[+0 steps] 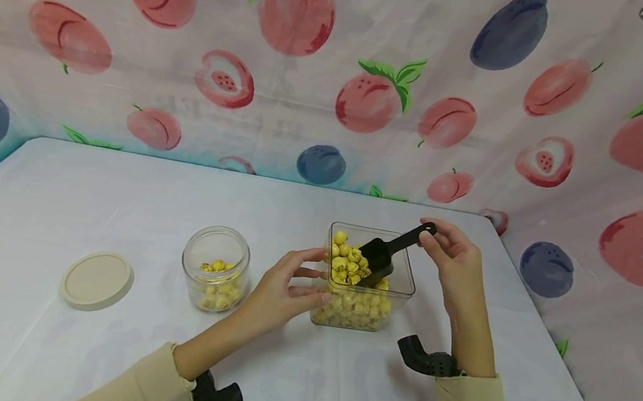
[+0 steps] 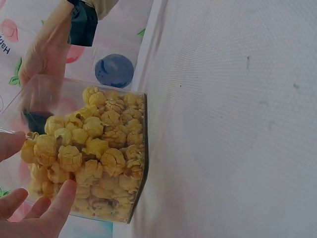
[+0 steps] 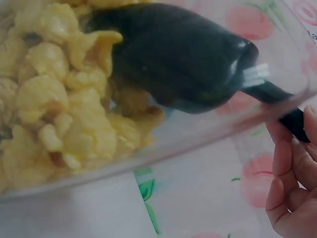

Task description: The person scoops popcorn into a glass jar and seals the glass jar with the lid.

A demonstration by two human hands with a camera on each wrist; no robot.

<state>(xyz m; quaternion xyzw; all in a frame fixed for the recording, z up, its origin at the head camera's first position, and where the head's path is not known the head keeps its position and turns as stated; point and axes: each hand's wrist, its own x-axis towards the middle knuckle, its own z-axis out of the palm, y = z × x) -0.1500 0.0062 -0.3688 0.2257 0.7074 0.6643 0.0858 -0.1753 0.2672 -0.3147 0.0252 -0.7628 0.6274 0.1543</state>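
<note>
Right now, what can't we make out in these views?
Head view: front edge of the black scoop, buried in the popcorn.
Head view: the side of the cream lid that lies against the table.
Left wrist view: the rest of the left hand, cut off by the left and bottom edges.
Right wrist view: part of the right hand, cut off by the right edge.

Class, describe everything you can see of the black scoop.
The black scoop looks like smooth plastic, with a broad bowl and slim handle. It slants down into the clear container, its bowl partly buried in yellow popcorn. The right hand pinches the handle's upper end.
</note>
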